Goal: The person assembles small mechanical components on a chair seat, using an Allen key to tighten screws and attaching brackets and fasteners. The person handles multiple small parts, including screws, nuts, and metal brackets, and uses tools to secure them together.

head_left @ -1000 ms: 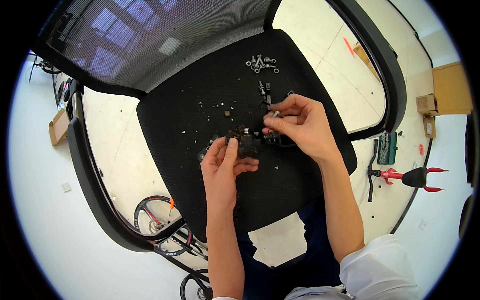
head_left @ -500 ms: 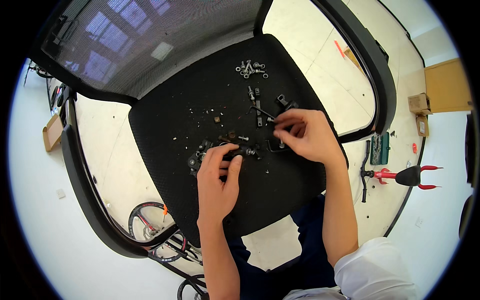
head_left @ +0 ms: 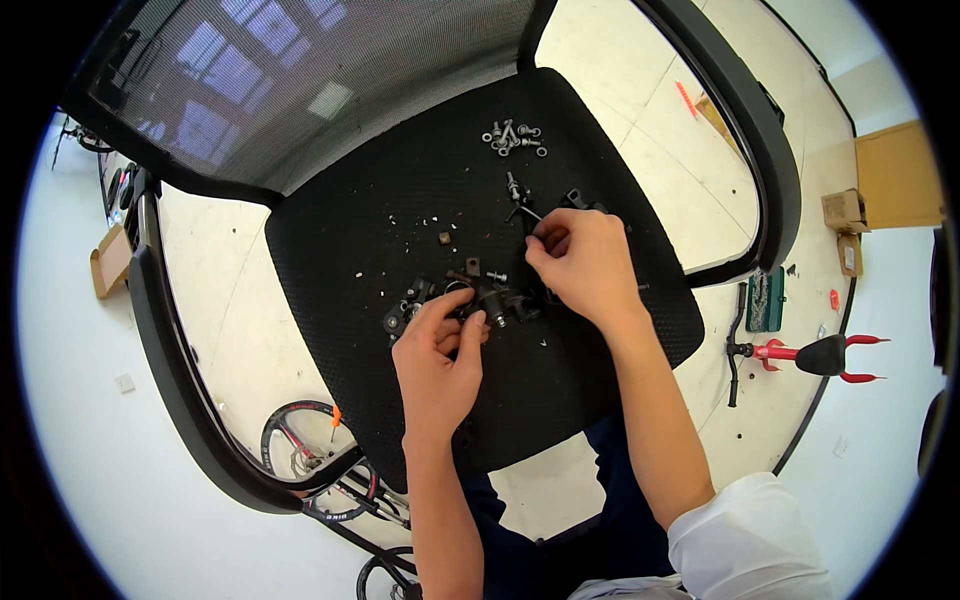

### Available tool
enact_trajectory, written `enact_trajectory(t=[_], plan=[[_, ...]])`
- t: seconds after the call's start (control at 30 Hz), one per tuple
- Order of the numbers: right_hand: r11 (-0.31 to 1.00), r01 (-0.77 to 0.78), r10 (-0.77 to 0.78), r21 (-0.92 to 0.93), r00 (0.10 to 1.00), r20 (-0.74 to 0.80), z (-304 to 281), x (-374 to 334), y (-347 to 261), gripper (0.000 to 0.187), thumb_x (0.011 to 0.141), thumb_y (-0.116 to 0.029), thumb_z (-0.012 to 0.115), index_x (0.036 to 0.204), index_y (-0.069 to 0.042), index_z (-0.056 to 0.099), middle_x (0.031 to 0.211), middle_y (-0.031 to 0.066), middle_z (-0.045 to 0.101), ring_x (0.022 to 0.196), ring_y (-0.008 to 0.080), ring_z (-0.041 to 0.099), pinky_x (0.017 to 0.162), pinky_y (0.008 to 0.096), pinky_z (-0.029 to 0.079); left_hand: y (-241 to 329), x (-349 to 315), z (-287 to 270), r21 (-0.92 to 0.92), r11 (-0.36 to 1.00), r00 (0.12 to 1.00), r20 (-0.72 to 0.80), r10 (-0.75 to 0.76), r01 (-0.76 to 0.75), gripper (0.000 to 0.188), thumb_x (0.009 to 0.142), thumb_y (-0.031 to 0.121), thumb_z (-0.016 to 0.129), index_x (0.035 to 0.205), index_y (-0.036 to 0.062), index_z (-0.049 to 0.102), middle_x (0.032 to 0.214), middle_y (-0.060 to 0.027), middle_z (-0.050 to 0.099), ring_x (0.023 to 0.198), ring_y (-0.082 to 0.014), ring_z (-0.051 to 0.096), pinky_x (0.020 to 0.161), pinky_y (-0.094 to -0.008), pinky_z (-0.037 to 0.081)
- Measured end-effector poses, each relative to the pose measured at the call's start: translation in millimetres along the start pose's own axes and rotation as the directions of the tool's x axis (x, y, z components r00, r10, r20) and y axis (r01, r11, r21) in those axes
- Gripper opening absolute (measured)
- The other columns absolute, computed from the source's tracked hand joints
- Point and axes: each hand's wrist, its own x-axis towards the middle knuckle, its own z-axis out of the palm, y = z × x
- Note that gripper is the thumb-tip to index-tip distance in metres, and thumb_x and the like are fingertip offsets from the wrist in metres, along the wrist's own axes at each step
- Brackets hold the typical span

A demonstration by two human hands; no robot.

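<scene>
My left hand [head_left: 438, 362] is closed, thumb and fingers around a black metal part [head_left: 490, 302] with a silver bolt end, low over the black chair seat [head_left: 360, 370]. Beside those fingers lies another dark metal assembly [head_left: 397, 322]. To the right, my right hand [head_left: 588, 262] pinches a thin bent metal rod, which looks like a hex key [head_left: 531, 213]; its far end shows past the fingertips. Just beyond it rests a bolt [head_left: 513, 185]. Another black part [head_left: 575, 199] is partly hidden behind the right hand. A small brown nut-like piece [head_left: 445, 238] sits mid-seat.
Several silver bolts and washers [head_left: 515, 140] are heaped near the seat's back. Armrests [head_left: 780, 200] flank the seat. On the floor at right are a green toolbox [head_left: 767, 300], a red-and-black small bike [head_left: 815, 354] and cardboard boxes [head_left: 845, 210]; a bicycle wheel [head_left: 290, 440] is at lower left.
My right hand has moved left, nearer the left hand, with the hex key. The black part in my left hand has turned, its bolt end now pointing more toward me.
</scene>
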Motion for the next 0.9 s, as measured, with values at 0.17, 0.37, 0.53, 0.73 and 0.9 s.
enact_trajectory(t=[0.17,0.37,0.53,0.73,0.9], plan=[[0.918,-0.126,0.013,0.377,0.957,0.289,-27,-10,-7,0.013,0.076,-0.005,0.071,0.085,0.004,0.071,0.065,0.0066,0.067,0.059,0.0093,0.063,0.06,0.0227,0.05,4,2,-3,0.034,0.999,1.0,-0.028,0.001,0.0,0.033,0.087,-0.005,0.064,0.119,-0.0066,0.057,0.103,-0.0143,0.066,0.082,-0.0134,0.068,0.073,-0.0226,0.056],[0.934,-0.046,-0.103,0.353,0.914,0.392,-35,-17,-3,0.014,0.081,0.0,0.066,0.094,0.005,0.071,0.077,0.0091,0.069,0.07,0.0116,0.065,0.068,0.0244,0.052,16,3,1,0.018,0.999,0.999,-0.037,-0.034,0.034,0.042,0.086,-0.004,0.065,0.127,-0.0022,0.055,0.102,-0.013,0.065,0.082,-0.0121,0.068,0.072,-0.0213,0.056],[0.918,-0.027,-0.142,0.397,0.909,0.392,-26,-14,0,0.014,0.084,0.001,0.063,0.095,0.005,0.07,0.081,0.0125,0.069,0.072,0.0149,0.065,0.069,0.0257,0.051,13,3,2,0.061,0.998,1.0,-0.002,-0.028,0.028,0.046,0.088,-0.001,0.064,0.132,-0.0003,0.052,0.1,-0.0116,0.065,0.081,-0.0114,0.068,0.069,-0.0203,0.055],[0.873,-0.212,-0.062,0.438,0.845,0.531,-35,-13,-7,0.016,0.088,-0.001,0.059,0.099,0.006,0.068,0.078,0.0086,0.067,0.069,0.0112,0.062,0.065,0.0242,0.05,18,3,6,0.082,0.996,0.999,-0.029,-0.033,0.036,0.034,0.089,0.003,0.066,0.121,-0.0021,0.055,0.099,-0.0111,0.064,0.076,-0.0104,0.067,0.061,-0.019,0.051],[0.809,-0.275,-0.065,0.52,0.837,0.543,-36,-11,-4,0.017,0.092,-0.003,0.057,0.104,0.006,0.065,0.075,0.0063,0.065,0.065,0.0093,0.061,0.061,0.0223,0.051,14,3,5,0.126,0.991,0.999,-0.03,-0.04,0.044,0.019,0.094,0.013,0.062,0.105,-0.0024,0.058,0.086,-0.0085,0.065,0.068,-0.0092,0.064,0.056,-0.0187,0.046]])
